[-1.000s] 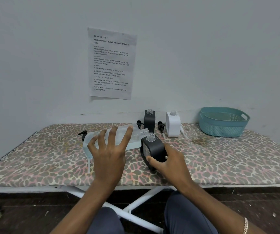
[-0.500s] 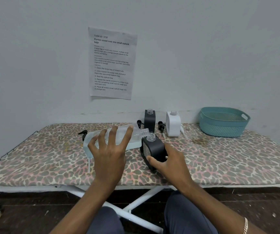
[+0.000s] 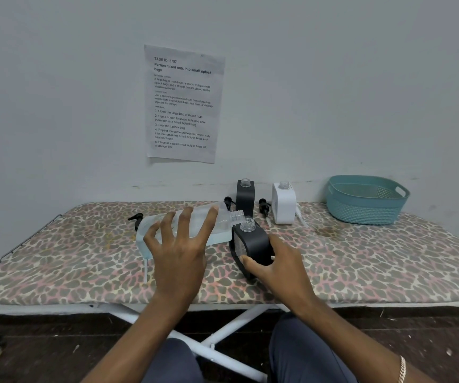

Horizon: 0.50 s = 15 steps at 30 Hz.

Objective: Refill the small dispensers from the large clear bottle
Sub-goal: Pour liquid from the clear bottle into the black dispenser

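Sideways, ribbed-neck clear bottle [image 3: 224, 229] in splayed left fingers [image 3: 185, 219], mouth at matte-black dispenser [image 3: 253, 241] in curled right fingers [image 3: 276, 243]

An ironing board [image 3: 361, 266] with a pink-and-brown leopard-print cover stretches across in front of me on white crossed legs [image 3: 224, 337]. Along its far edge a black dispenser [image 3: 245, 196] and a white dispenser [image 3: 284, 204] stand upright, both uncapped, with a teal basket [image 3: 366, 201] well to their right. Black pump heads [image 3: 263, 206] lie loose around them, one more [image 3: 136, 218] towards the left. Near the middle a second black dispenser [image 3: 253, 246] leans tilted on the cover, gripped by my right hand [image 3: 278, 268].
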Each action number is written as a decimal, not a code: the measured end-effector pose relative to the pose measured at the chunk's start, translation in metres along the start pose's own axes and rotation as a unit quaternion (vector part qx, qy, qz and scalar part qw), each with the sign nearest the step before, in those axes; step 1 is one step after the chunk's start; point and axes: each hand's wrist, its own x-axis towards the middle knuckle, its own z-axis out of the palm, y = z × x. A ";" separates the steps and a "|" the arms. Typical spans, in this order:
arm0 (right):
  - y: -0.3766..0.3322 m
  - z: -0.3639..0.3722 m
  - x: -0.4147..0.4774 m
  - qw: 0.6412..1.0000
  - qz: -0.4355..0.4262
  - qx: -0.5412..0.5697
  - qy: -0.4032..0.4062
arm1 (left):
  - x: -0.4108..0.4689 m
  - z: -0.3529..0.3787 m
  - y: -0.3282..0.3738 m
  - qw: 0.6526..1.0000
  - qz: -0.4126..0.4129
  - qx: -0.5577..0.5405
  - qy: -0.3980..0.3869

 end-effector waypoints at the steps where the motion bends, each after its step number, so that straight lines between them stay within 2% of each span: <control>1: 0.000 0.000 0.000 1.000 0.000 0.001 0.000 | 0.000 0.000 0.000 1.000 0.000 0.000 0.000; 15: -0.001 0.000 0.000 1.000 -0.001 -0.001 -0.001 | 0.000 -0.001 0.000 1.000 0.000 -0.001 -0.003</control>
